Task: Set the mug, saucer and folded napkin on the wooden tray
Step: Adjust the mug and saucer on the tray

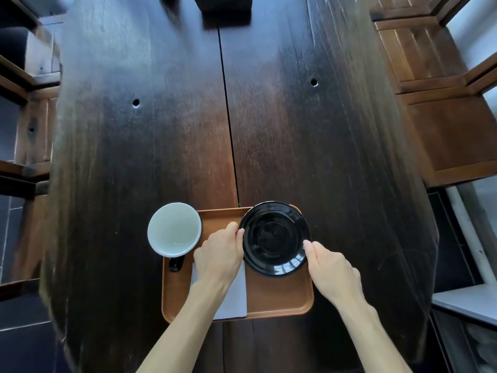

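Observation:
A black saucer (274, 239) is over the far right part of the wooden tray (279, 297). My left hand (219, 255) grips its left rim and my right hand (332, 270) pinches its right rim. Whether the saucer rests on the tray or hovers just above it I cannot tell. A mug (174, 229), white inside with a black handle, stands upright at the tray's far left corner. The folded white napkin (236, 297) lies on the tray under my left forearm, partly hidden.
The tray sits near the front edge of a long dark wooden table (295, 130) with a seam down its middle. Wooden chairs (441, 125) stand along the right side and others on the left. A dark object (226, 9) is at the far end.

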The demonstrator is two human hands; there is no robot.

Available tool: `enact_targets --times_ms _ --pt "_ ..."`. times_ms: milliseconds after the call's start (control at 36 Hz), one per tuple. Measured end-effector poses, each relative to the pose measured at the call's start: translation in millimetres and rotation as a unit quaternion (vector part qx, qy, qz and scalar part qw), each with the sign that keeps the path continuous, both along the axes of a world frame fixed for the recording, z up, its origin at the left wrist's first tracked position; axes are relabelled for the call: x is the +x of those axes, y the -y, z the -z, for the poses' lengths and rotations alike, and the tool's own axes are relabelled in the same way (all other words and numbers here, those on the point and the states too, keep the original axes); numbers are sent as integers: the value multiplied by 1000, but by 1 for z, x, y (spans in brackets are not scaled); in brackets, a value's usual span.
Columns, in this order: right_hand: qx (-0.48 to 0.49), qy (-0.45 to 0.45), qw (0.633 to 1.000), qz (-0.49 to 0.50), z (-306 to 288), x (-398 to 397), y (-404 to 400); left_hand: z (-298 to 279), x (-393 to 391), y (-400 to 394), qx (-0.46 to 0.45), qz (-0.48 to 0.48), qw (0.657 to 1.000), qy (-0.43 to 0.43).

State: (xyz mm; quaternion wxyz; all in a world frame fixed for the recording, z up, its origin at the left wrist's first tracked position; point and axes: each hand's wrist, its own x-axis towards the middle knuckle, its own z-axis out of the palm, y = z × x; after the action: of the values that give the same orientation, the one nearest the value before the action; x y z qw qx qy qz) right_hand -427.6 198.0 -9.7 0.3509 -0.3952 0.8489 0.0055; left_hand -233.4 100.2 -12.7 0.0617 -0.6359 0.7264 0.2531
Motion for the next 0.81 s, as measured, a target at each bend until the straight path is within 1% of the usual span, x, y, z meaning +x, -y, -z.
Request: enact_targets --times_ms 83,278,361,500,556,667,750,806 --pt "28 5 1000 3 0 -7 8 -1 4 -2 16 8 1000 8" --pt "50 -8 999 8 -4 -14 22 -3 8 -11 50 11 998 22" --pt "31 -10 999 0 -8 -16 24 -2 10 -16 45 10 999 13" --pt "-10 -33 999 5 -22 -13 21 -8 23 -27 -16 -8 999 -36" --pt "-36 -39 999 -3 -30 -6 17 -10 33 -34 -23 -20 998 -49" --pt "-67 -21 997 -34 -47 22 7 -13 58 -54 -37 -15 999 -24" --pt "-68 2 996 -64 -51 46 -5 -11 78 -69 -28 -22 999 -28" --pt "-60 32 995 -77 -50 60 -11 -10 89 -77 -18 -33 999 -11"
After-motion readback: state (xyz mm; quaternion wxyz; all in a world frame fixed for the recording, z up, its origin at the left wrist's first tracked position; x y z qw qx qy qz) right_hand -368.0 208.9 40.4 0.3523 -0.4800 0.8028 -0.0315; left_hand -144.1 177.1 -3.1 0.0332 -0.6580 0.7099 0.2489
